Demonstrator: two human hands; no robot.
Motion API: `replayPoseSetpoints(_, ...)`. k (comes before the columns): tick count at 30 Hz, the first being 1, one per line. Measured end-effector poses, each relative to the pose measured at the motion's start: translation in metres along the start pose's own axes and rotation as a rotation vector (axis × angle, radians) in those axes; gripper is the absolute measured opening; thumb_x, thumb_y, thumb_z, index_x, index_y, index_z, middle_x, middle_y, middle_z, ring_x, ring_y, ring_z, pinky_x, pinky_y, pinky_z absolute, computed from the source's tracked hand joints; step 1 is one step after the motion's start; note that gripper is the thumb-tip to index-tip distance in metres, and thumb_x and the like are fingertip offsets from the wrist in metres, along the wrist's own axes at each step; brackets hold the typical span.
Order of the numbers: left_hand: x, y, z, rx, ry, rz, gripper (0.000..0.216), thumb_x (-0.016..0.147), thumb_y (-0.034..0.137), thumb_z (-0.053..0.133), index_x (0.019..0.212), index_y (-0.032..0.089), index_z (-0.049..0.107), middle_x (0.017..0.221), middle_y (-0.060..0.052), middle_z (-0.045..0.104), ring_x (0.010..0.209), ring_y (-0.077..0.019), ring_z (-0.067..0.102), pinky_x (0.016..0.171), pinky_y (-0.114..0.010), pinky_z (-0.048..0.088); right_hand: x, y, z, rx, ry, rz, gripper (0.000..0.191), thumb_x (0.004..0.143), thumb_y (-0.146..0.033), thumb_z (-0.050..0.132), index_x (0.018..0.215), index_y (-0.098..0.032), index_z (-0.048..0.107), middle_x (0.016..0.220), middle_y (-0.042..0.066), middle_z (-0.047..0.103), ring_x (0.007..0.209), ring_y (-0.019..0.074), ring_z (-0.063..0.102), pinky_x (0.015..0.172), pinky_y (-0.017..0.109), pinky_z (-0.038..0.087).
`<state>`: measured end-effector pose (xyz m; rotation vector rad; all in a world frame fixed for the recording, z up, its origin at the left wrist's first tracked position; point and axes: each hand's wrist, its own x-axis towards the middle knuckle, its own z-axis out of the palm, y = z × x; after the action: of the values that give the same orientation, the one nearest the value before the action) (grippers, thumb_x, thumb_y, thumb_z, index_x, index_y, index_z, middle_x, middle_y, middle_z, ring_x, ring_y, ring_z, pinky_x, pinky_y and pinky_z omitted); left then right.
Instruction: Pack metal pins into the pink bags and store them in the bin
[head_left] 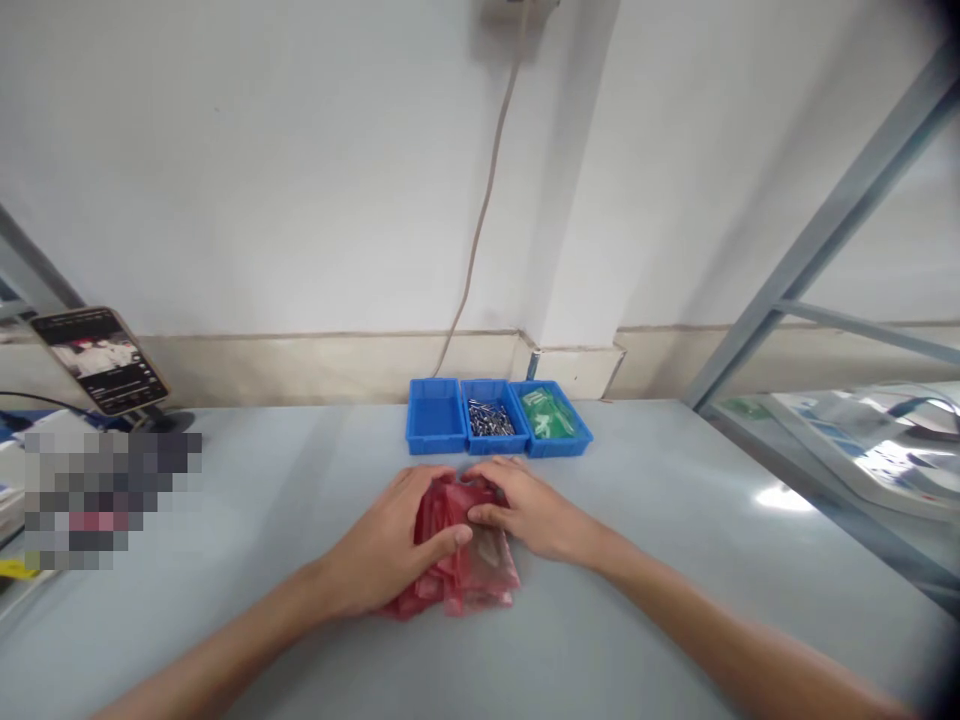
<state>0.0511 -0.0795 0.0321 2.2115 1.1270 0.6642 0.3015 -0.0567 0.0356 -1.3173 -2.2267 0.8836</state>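
Observation:
A pile of translucent red plastic bags [472, 575] lies on the grey table [637, 560] in front of me. My left hand [390, 545] rests on the pile's left side, its fingers curled over the bags and the thumb pressing on top. My right hand [525, 510] lies on the pile's right side, thumb and fingers pinching the upper bags. Behind the pile stand three blue bins in a row: the left bin [435, 415] looks empty, the middle bin [491, 415] holds several small metal parts, the right bin [555, 415] holds green pieces.
A phone [101, 360] leans on a stand at the far left, with a black cable beside it. A blurred patch covers items at the left edge. A cord [480, 220] hangs down the wall. A metal frame and shelf [825, 250] stand at the right.

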Motion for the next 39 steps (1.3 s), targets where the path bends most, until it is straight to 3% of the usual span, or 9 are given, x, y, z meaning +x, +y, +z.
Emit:
replayPoseSetpoints(3,0.011,0.001,0.002,-0.024,0.005,0.004,0.064,0.099,0.058,0.067,0.152,0.027,0.050,0.150,-0.012,0.060,0.136,-0.0333,0.059,0.115,-0.051,0.049,0.005,0.005,0.001,0.030,0.046,-0.002,0.009,0.094,-0.021,0.073,0.102,-0.024,0.071,0.106,0.004,0.069,0.101,0.0247,0.064,0.091,0.038,0.049)
replayPoseSetpoints(7,0.025,-0.001,0.001,-0.024,-0.048,0.046,0.058,0.097,0.059,0.070,0.145,0.028,0.057,0.141,-0.009,0.065,0.129,-0.0304,0.063,0.110,-0.047,0.051,0.010,0.009,0.001,0.061,0.141,-0.040,0.011,0.097,-0.013,0.063,0.092,-0.023,0.063,0.097,0.001,0.067,0.089,0.0201,0.062,0.081,0.033,0.047)
replayPoseSetpoints(12,0.038,-0.005,-0.001,-0.097,0.023,0.044,0.058,0.095,0.056,0.074,0.142,0.026,0.058,0.134,-0.010,0.068,0.118,-0.0286,0.066,0.100,-0.042,0.053,0.014,0.009,0.003,0.142,0.296,-0.100,0.010,0.103,-0.019,0.057,0.096,-0.025,0.060,0.095,-0.001,0.067,0.088,0.0197,0.062,0.080,0.033,0.047)
replayPoseSetpoints(17,0.042,-0.005,0.001,-0.286,0.057,0.015,0.020,0.102,0.041,0.067,0.109,0.021,0.068,0.105,-0.002,0.072,0.093,-0.0183,0.065,0.081,-0.028,0.050,0.016,0.003,0.008,0.278,0.591,-0.150,0.010,0.106,-0.034,0.061,0.102,-0.025,0.064,0.098,0.001,0.068,0.088,0.0199,0.064,0.081,0.033,0.050)
replayPoseSetpoints(23,0.049,-0.003,0.000,-0.332,0.135,0.040,0.021,0.105,0.039,0.063,0.096,0.020,0.065,0.089,0.002,0.066,0.080,-0.0141,0.058,0.071,-0.025,0.043,0.021,0.007,0.014,0.493,0.689,-0.185,0.029,0.099,-0.040,0.072,0.124,-0.029,0.060,0.110,0.004,0.066,0.094,0.0221,0.066,0.081,0.034,0.057)
replayPoseSetpoints(28,0.057,-0.010,0.004,-0.391,0.252,0.046,0.023,0.105,0.040,0.064,0.116,0.020,0.063,0.098,-0.002,0.070,0.087,-0.0167,0.065,0.075,-0.027,0.049,0.025,0.015,0.020,0.656,0.653,-0.212,0.028,0.103,-0.039,0.067,0.126,-0.030,0.054,0.094,0.000,0.065,0.079,0.0186,0.065,0.072,0.032,0.056)
replayPoseSetpoints(33,0.059,-0.021,0.010,-0.291,0.381,0.162,0.061,0.108,0.031,0.059,0.160,0.027,0.028,0.121,-0.008,0.067,0.088,-0.0171,0.070,0.077,-0.030,0.058,0.029,0.022,0.024,0.732,0.701,-0.186,0.036,0.098,-0.037,0.076,0.122,-0.031,0.050,0.085,-0.003,0.064,0.072,0.0170,0.065,0.070,0.030,0.055)
replayPoseSetpoints(36,0.055,-0.027,0.006,-0.062,0.300,0.338,0.043,0.111,0.018,0.043,0.152,0.029,0.048,0.134,-0.010,0.063,0.118,-0.0216,0.066,0.104,-0.040,0.056,0.028,0.025,0.026,0.754,0.735,-0.187,0.032,0.097,-0.038,0.076,0.113,-0.030,0.049,0.084,-0.003,0.064,0.071,0.0168,0.063,0.068,0.029,0.053)
replayPoseSetpoints(39,0.053,-0.031,0.003,0.048,0.270,0.416,0.046,0.110,0.009,0.036,0.145,0.027,0.059,0.135,-0.011,0.062,0.129,-0.0225,0.060,0.113,-0.043,0.052,0.024,0.027,0.027,0.656,0.701,-0.166,0.019,0.101,-0.040,0.071,0.103,-0.027,0.056,0.085,-0.001,0.062,0.072,0.0170,0.059,0.066,0.028,0.051)
